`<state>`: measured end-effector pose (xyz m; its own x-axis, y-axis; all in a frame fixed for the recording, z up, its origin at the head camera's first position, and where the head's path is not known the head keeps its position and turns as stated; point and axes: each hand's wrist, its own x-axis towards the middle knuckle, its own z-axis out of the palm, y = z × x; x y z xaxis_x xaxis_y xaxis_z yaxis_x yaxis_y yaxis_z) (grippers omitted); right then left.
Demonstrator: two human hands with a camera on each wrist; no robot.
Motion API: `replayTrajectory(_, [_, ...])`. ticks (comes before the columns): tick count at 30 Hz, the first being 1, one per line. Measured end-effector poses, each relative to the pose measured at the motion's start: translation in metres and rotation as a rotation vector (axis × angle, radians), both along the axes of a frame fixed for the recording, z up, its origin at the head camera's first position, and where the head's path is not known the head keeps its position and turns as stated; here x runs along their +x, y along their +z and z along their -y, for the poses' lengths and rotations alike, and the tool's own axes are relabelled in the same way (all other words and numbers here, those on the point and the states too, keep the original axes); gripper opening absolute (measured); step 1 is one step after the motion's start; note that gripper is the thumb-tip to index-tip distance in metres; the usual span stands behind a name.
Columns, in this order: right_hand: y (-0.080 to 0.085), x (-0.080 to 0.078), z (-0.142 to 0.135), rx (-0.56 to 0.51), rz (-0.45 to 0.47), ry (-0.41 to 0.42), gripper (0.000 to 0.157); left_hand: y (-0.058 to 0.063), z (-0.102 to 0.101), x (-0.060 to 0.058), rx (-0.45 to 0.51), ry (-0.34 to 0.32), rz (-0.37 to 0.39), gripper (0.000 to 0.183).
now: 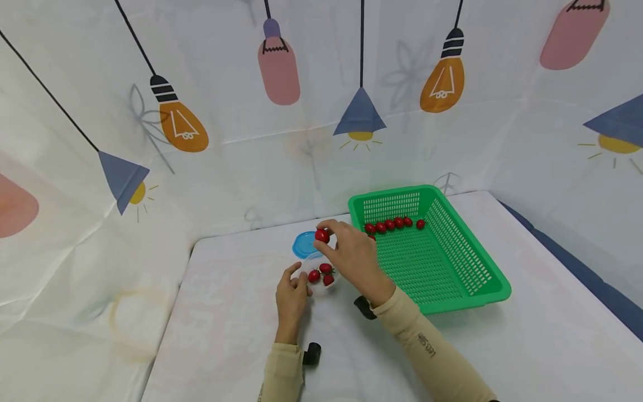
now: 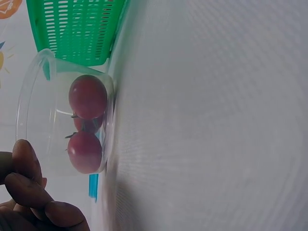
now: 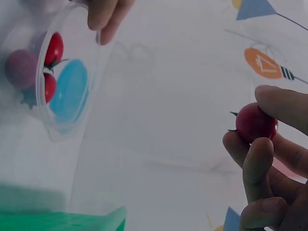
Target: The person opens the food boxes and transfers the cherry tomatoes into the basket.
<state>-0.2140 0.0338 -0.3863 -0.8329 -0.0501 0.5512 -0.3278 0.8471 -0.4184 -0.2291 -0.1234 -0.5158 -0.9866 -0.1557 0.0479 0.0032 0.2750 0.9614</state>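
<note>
The right hand (image 1: 355, 257) pinches a small red tomato (image 1: 322, 236) between thumb and fingers, held in the air above the far side of a clear bowl (image 2: 38, 110). The left hand (image 1: 291, 296) has its thumb and a finger closed on the bowl's rim. Three tomatoes (image 1: 313, 276) lie inside it. Just beyond sits a blue lid (image 1: 303, 245) on the tabletop (image 1: 226, 312); to the right, a green basket (image 1: 427, 268) holds more tomatoes (image 1: 389, 224), mostly lined along its far side.
</note>
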Motion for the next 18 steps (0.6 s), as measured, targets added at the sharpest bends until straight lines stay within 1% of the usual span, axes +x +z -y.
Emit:
replayTrajectory(5, [0.007, -0.003, -0.007, 0.001, -0.011, -0.017, 0.038, 0.001, 0.0, 0.0, 0.004, -0.006, 0.006, 0.035])
replayTrajectory(9, [0.012, -0.009, -0.015, -0.009, -0.011, -0.015, 0.04, 0.001, 0.0, 0.0, 0.004, -0.006, 0.013, 0.036])
replayTrajectory(14, [0.018, -0.021, -0.031, -0.105, 0.031, 0.023, 0.041, 0.001, 0.0, 0.001, -0.001, -0.008, 0.016, 0.036])
replayTrajectory(18, [0.021, -0.027, -0.044, -0.159, 0.079, 0.026, 0.044, 0.001, 0.001, 0.001, -0.008, -0.009, 0.024, 0.036])
